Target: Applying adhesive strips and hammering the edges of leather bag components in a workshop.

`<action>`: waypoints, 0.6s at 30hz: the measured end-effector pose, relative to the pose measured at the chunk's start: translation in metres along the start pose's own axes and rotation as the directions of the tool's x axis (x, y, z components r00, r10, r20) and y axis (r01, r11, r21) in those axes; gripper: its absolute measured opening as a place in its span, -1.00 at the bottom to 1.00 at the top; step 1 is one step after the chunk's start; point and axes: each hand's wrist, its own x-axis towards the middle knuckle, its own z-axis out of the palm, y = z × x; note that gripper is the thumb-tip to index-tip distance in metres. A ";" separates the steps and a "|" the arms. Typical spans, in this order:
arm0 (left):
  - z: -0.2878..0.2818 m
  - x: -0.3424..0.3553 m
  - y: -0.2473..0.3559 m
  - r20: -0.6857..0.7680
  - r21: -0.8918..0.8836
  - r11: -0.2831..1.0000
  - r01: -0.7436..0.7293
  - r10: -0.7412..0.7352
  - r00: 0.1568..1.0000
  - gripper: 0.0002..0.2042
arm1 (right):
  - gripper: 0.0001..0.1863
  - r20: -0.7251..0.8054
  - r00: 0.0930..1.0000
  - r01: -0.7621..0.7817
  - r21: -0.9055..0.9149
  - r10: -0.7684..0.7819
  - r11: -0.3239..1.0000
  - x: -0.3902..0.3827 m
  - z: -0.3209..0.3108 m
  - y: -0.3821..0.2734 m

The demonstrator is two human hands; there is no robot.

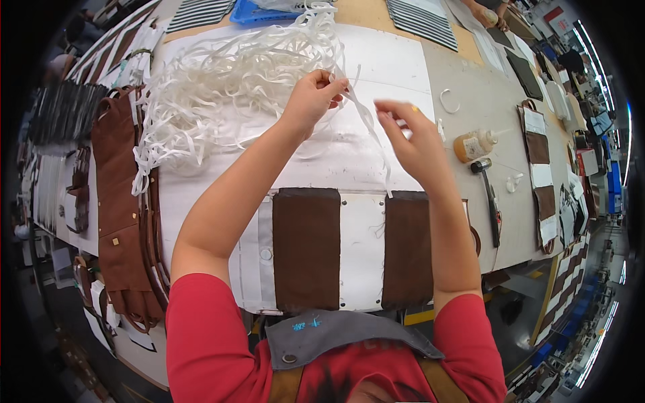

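Note:
My left hand point(313, 99) is closed in a pinch on a narrow white strip point(368, 121), at the right edge of a big tangled heap of white strips point(222, 87). From the pinch the strip runs down toward me, its lower end reaching the top edge of a brown and white striped panel point(307, 248). Just right of the strip my right hand point(413, 134) is raised, slightly blurred, thumb and fingers apart with nothing visible between them. The panel lies flat between my forearms, with dark fasteners along its white stripe.
At right stand a bottle of amber liquid point(472, 145) and a black-handled hammer point(489, 198). Stacked brown leather-like pieces point(121, 208) lie at left. A blue tray point(265, 12) and striped black-and-white pieces point(420, 23) are at the back. Another person's hand point(485, 15) shows far right.

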 end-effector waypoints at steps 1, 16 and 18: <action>0.000 -0.003 0.000 0.014 0.002 1.000 -0.020 0.020 1.000 -0.84 | -0.78 -0.071 0.996 0.062 0.028 -0.059 0.998 0.017 0.012 -0.002; -0.067 0.010 -0.013 -0.334 0.399 0.910 -0.112 0.258 0.907 -0.82 | -0.90 0.234 0.887 -0.403 0.811 0.397 0.423 0.115 -0.031 0.051; -0.067 0.018 0.007 -0.099 0.551 0.695 -0.462 0.604 0.791 -0.76 | -0.89 0.194 0.899 -0.388 0.769 0.393 0.507 0.110 -0.024 0.034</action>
